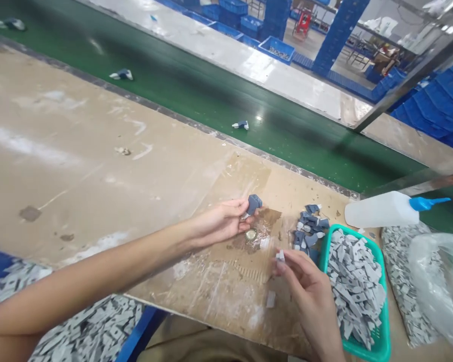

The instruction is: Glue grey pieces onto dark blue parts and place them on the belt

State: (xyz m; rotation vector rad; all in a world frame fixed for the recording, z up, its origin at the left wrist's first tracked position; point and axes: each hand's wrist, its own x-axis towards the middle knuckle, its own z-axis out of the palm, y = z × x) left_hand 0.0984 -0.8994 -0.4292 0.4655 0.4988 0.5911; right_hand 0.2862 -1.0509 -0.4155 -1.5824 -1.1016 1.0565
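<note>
Workbench (162, 166) | left hand (230, 223) part-hides blue piece (254, 204) | right hand (311, 286) grips blurred chip (280, 256)

The block (254, 204) you hold looks matt and plastic; your surface (166, 171), rough and smeared; the belt (200, 100) at twelve o'clock, smoothly glossy.

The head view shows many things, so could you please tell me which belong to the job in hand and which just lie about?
Likely job items:
dark blue piece in the left hand
small pale piece in the right hand
pile of blue-grey pieces
grey pieces in the green basket

Seemingly just lying about:
brown scrap on the bench
stacked blue bins
</note>
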